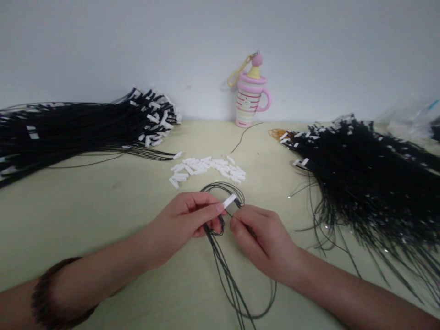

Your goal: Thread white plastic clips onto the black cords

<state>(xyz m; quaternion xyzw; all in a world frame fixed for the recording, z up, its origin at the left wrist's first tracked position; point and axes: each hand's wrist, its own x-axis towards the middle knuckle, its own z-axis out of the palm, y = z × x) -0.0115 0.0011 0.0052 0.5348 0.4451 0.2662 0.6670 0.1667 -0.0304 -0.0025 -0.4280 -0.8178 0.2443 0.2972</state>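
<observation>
Near the middle of the table my left hand (195, 214) is closed, thumb and forefinger pinching a small white connector (229, 200) at the end of a bundle of thin black wires (223, 266). The bundle loops above the fingers and hangs down toward me. Just to the right, my right hand (263, 236) is also closed, pinching a thin black wire (231, 214) that runs toward the connector. Whether its tip is inside the connector, I cannot make out. Loose white connectors (206, 167) lie in a curved pile beyond my hands.
A thick bundle of black wires with white ends (85, 121) lies at the left, and a large heap of black wires (374, 183) at the right. A pink striped cup (248, 103) stands by the wall. A clear plastic bag (409, 121) sits at the far right.
</observation>
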